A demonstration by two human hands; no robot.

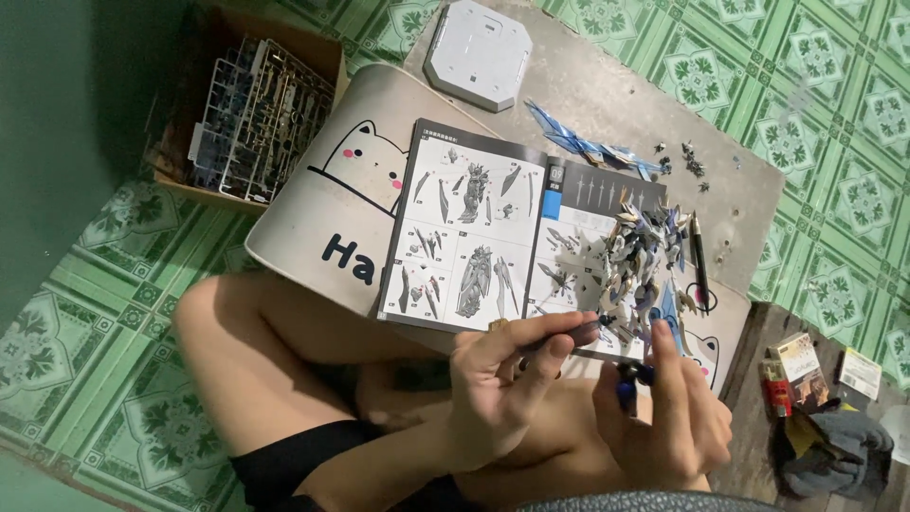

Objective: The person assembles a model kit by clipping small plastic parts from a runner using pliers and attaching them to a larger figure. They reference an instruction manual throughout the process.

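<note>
My left hand [502,379] grips a slim dark pen-like tool [569,337], whose tip points toward the model. My right hand [668,408] pinches a small dark blue plastic part [629,379] just beside that tip. Right above both hands a white, blue and gold robot model [645,256] lies on the open instruction booklet [469,232]. The booklet rests on a low beige table [322,218] printed with a cartoon cat. My bare knees are folded under the table's near edge.
A grey hexagonal base plate [477,52] and clear blue wing pieces [578,142] lie at the far side, with tiny loose parts [684,161] nearby. A dark pen-shaped tool [700,256] sits beside the model. A cardboard box of part frames [256,114] stands left. A lighter, small packets [791,374] and a grey cloth [839,446] lie on the right.
</note>
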